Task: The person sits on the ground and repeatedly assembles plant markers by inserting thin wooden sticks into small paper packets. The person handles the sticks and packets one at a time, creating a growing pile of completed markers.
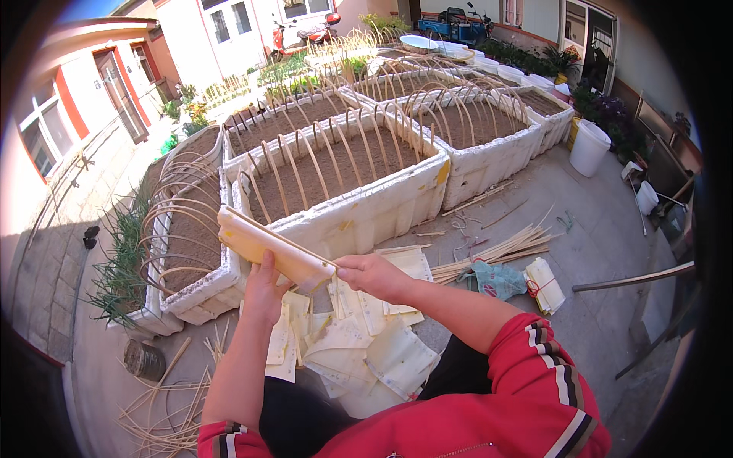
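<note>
A pale yellow sheet (269, 250), curved over on itself, is held up in front of the nearest white foam planter box (343, 223). A thin wooden strip (280, 236) runs along its upper edge. My left hand (267, 286) supports the sheet from below, thumb against its face. At the right end, the fingers of my right hand (366, 276) pinch the strip and the sheet's corner. Similar loose yellowish sheets (343, 349) lie in an overlapping pile on the ground between my knees.
Bent strips arch over soil in several foam boxes (487, 166). A bundle of wooden strips (504, 249), a teal plastic bag (493, 279) and a tied sheet bundle (544, 286) lie right. At left are a dark can (144, 359), loose strips (166, 412) and green onions (123, 263).
</note>
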Available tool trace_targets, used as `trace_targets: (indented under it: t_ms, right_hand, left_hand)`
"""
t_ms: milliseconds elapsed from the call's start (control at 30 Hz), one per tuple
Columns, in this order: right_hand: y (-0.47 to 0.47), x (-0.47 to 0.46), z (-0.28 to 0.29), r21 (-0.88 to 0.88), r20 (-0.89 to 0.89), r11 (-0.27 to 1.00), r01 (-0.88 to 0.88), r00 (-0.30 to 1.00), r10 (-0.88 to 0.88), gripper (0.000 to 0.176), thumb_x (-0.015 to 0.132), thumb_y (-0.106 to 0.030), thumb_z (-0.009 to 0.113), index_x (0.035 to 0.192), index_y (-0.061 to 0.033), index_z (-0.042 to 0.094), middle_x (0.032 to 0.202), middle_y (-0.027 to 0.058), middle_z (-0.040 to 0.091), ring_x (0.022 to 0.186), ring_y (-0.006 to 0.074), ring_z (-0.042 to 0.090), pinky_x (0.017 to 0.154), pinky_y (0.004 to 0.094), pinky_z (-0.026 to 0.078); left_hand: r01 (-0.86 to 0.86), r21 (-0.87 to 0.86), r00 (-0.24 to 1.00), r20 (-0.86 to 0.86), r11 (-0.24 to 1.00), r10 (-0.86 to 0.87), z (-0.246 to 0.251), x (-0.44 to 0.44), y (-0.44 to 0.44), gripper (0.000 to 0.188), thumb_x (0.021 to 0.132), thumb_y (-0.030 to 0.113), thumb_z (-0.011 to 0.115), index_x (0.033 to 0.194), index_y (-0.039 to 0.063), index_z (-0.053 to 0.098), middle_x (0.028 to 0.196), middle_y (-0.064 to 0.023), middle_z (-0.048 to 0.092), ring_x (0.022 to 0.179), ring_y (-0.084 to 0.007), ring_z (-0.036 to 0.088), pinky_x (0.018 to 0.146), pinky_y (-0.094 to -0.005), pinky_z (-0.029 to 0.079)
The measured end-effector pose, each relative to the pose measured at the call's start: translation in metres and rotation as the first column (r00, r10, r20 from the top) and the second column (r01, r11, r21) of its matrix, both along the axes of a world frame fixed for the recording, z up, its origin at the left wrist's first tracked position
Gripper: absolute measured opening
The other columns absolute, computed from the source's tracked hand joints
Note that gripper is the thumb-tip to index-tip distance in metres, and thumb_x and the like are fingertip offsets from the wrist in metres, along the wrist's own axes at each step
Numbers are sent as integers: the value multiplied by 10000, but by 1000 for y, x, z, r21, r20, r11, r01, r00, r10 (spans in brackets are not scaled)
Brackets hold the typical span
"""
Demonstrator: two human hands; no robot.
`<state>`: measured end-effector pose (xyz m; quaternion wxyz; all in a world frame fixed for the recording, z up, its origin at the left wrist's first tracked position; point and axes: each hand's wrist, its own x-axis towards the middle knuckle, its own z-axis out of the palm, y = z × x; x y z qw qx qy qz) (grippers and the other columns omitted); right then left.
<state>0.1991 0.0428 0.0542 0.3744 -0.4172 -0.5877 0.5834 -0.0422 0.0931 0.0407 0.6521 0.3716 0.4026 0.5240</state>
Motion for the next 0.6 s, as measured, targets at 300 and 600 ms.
trace_targets:
  t_ms: [300, 600]
  right_hand:
    - [14, 15, 9, -71, -4, 989, -128, 992, 128, 342, 1014, -340, 525, 1188, -68, 636, 778, -16, 525, 682, 74, 458, 628, 234, 421]
    - [59, 13, 20, -54, -137, 995, -84, 988, 76, 377, 971, -402, 575, 873, -42, 626, 727, 6, 607, 596, 105, 523, 546, 270, 425]
  left_hand:
    - [78, 72, 986, 145, 994, -88, -3, -1, 9, 555, 953, 422, 595, 1365, 79, 452, 1323, -55, 556, 1234, -228, 528, 1059, -430, 421]
    - [35, 183, 984, 165, 982, -66, 21, 16, -6, 470, 1000, 309, 535, 1412, 122, 408, 1388, -47, 522, 1266, -224, 523, 1064, -418, 434]
